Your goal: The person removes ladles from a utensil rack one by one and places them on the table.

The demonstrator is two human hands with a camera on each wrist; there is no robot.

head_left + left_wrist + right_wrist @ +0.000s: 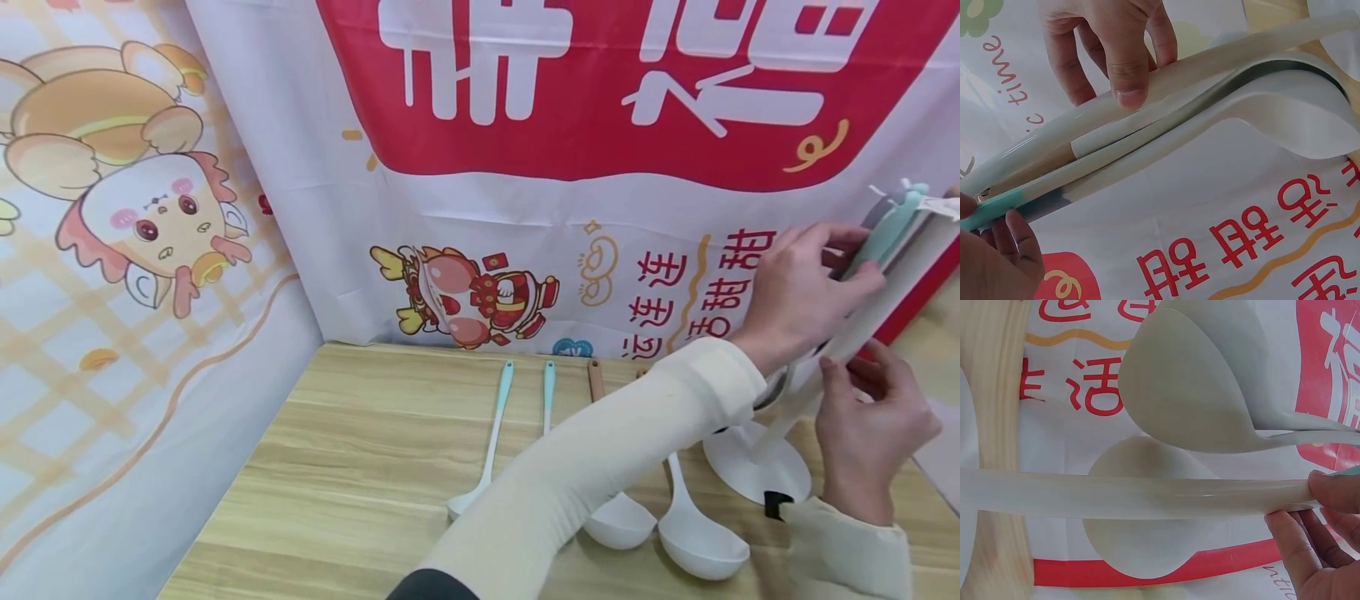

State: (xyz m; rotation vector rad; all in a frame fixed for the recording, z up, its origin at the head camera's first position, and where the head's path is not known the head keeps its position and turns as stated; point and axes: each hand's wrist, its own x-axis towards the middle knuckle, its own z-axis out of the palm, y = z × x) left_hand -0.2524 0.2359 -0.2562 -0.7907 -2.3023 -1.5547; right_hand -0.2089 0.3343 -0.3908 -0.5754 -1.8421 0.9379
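Observation:
My left hand (810, 292) holds the teal handle (892, 229) of a white ladle near the top of a white stand. In the left wrist view its fingers pinch that teal handle (1000, 209), while the ladle's white bowl hangs toward the base. Lower down, my right hand (873, 425) grips the stand's white pole (1147, 497) between thumb and fingers. Other ladles hang around the pole, one with a brown handle (1035, 169) and one with a dark grey handle (1047, 205). Their white bowls (1185, 381) overlap in the right wrist view.
The stand's round white base (791, 475) rests on the wooden table (322, 467). Several ladles lie there side by side, with teal handles (506, 387) and brown handles (596, 379); my left sleeve (600, 467) partly covers them. A printed cloth (480, 200) hangs behind.

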